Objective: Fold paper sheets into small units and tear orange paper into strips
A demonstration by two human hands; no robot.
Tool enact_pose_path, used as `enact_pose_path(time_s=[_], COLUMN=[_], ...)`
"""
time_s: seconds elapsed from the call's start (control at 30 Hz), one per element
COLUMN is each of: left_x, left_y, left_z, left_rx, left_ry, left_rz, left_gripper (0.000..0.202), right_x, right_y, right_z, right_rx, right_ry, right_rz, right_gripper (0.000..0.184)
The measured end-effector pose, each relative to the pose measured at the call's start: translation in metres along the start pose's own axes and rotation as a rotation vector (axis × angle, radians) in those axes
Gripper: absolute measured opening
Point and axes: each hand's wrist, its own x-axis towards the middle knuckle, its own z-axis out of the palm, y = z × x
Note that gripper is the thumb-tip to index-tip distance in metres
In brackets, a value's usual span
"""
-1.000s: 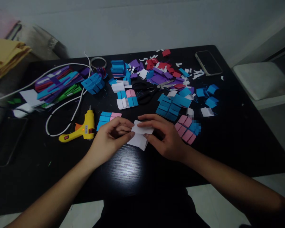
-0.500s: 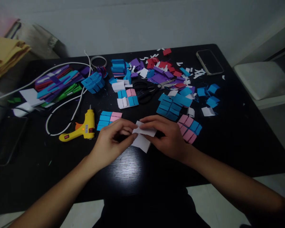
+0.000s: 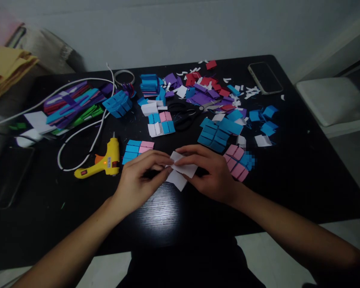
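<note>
Between my two hands, just above the black table, is a piece of folded white paper [image 3: 177,181] with flaps standing out. My left hand [image 3: 141,178] pinches its left side between thumb and fingers. My right hand [image 3: 211,172] is closed on the right side, its fingertips on the upper flap. Partly behind my left fingers lies a blue and pink folded-paper block [image 3: 133,150]. A pink and blue paper block [image 3: 235,164] sits just past my right hand, and a blue one [image 3: 213,136] lies beyond it.
A yellow glue gun [image 3: 108,160] with a lit orange light lies left, near a looped white cable [image 3: 60,156]. Black-handled scissors [image 3: 202,108] lie among coloured paper scraps [image 3: 204,94]. A phone [image 3: 265,78] is at the back right of the black table [image 3: 294,180].
The white paper has shifted slightly to the left and turned a little between my fingers, its upper flap now tilted differently. Both hands keep their grip.
</note>
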Motion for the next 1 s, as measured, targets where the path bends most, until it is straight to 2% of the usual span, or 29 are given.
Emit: enact_pose_path(time_s=[0.4, 0.63, 0.83, 1.0], left_x=[-0.0039, -0.003, -0.0041, -0.0037], left_y=[0.0005, -0.0002, -0.0002, 0.0016], left_z=[0.0037, 0.0015, 0.003, 0.0034], left_rx=[-0.192, -0.094, -0.224, -0.222], left_ry=[-0.012, -0.007, -0.028, -0.03], left_rz=[-0.159, -0.117, -0.184, -0.183], left_gripper=[0.013, 0.008, 0.012, 0.014], right_x=[-0.0014, -0.0021, -0.0019, -0.0024], right_y=[-0.002, -0.0003, -0.0018, -0.002], right_z=[0.0021, 0.0022, 0.0013, 0.002], right_rx=[-0.019, -0.023, 0.012, 0.01], right_ry=[0.041, -0.001, -0.038, -0.044], right_rz=[0.019, 0.018, 0.016, 0.007], right_gripper=[0.01, 0.016, 0.014, 0.017])
